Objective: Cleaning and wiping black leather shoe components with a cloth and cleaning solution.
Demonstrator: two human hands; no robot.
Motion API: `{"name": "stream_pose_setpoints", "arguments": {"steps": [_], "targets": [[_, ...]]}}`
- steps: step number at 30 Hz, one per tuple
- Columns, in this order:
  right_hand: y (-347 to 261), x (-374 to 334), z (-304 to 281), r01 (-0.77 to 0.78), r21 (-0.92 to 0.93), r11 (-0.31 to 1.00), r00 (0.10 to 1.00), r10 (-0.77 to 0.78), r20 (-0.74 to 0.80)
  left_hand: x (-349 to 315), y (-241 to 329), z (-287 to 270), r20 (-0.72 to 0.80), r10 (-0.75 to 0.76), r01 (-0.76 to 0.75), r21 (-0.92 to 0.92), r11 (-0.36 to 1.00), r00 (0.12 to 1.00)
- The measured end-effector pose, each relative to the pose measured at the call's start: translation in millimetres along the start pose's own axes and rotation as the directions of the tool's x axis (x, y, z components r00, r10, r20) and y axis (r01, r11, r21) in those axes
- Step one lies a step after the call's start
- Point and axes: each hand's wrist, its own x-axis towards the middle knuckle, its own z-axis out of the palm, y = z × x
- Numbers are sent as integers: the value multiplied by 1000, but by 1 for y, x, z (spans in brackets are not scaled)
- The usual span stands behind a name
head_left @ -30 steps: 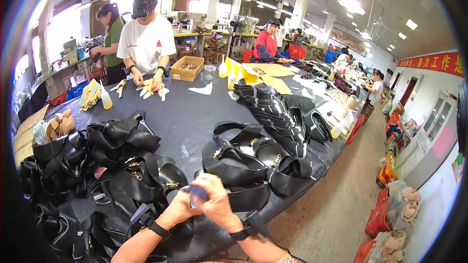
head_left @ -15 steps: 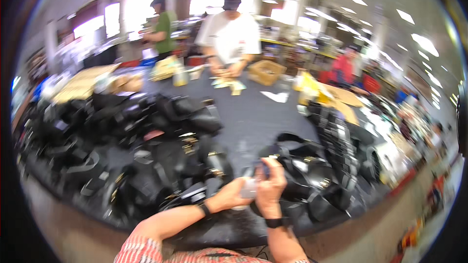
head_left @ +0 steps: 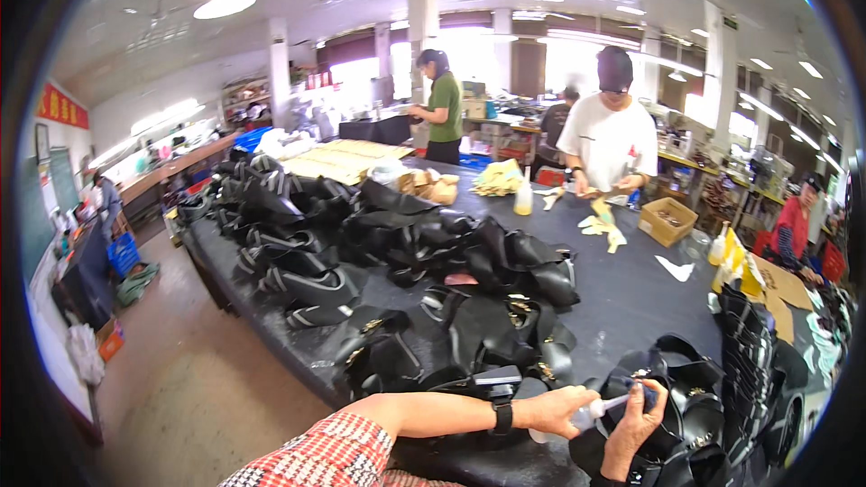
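Note:
Low on the right, my left hand (head_left: 552, 410) is closed around a whitish squeeze bottle (head_left: 585, 417). Its thin nozzle points right, toward the fingers of my right hand (head_left: 633, 424). That hand is closed, with a small dark-blue piece (head_left: 648, 395) at its fingertips; its kind is unclear. Both hands are above the table's near edge. Just beyond and right of them lie black shoe uppers (head_left: 699, 406) with gold-coloured fittings. More black uppers (head_left: 492, 338), some with gold-coloured metal, are heaped left of the hands.
The dark table (head_left: 604, 307) stretches away from me. Across it, a person in white (head_left: 609, 140) handles pale pieces beside a cardboard box (head_left: 667, 219) and a bottle (head_left: 523, 194). A stacked row of black pieces (head_left: 747, 352) stands at right. Someone in green (head_left: 444, 108) stands farther back.
The view has swung left, so the hands and table appear farther right. The bottle and its nozzle show more clearly between my hands. Both hands stay close together.

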Motion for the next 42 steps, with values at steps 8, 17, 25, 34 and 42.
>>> {"name": "stream_pose_setpoints", "arguments": {"steps": [8,17,25,34,42], "targets": [[10,2,-7,-257,103,961,957,267,-110,10,47,-16,64,-198,161,372,914,978],[103,-12,11,-622,626,470,676,726,125,26,23,-14,151,-478,170,808,564,865],[96,-40,9,-721,533,443,569,817,91,16,10,14,75,-400,180,807,563,913],[106,-32,-6,-718,477,507,532,842,-94,19,16,38,61,-474,199,855,479,878],[-30,9,29,-47,-140,989,999,46,-8,-5,44,2,-258,-90,127,129,984,962]]}}
